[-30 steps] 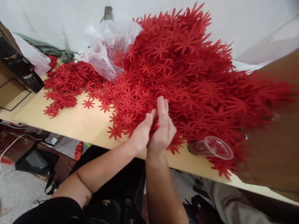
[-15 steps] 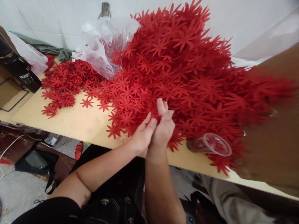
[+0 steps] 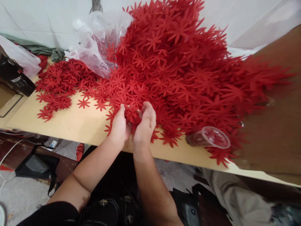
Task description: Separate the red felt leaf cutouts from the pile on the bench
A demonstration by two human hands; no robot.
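A large heap of red star-shaped pieces (image 3: 183, 75) covers much of the pale tabletop (image 3: 89, 125). My left hand (image 3: 120, 124) and my right hand (image 3: 145, 122) are at the heap's front edge, a little apart, palms turned toward each other. Between them lies a clump of red star pieces (image 3: 131, 113), which both hands cup from the sides. The left thumb points up beside the clump; the right fingers curl at its far side. The undersides of both hands are hidden. To their right, a clear plastic cup (image 3: 209, 137) lies on its side.
A clear plastic bag (image 3: 94, 44) sits behind a smaller red pile (image 3: 66, 78). A black vacuum flask (image 3: 17, 75) stands at far left. Brown cardboard (image 3: 272, 135) borders the right side. A person's trouser leg (image 3: 235, 197) shows below the table.
Both hands have moved left and separated from their pressed-together pose, and a clump of red pieces now shows between them. The whole view has shifted slightly.
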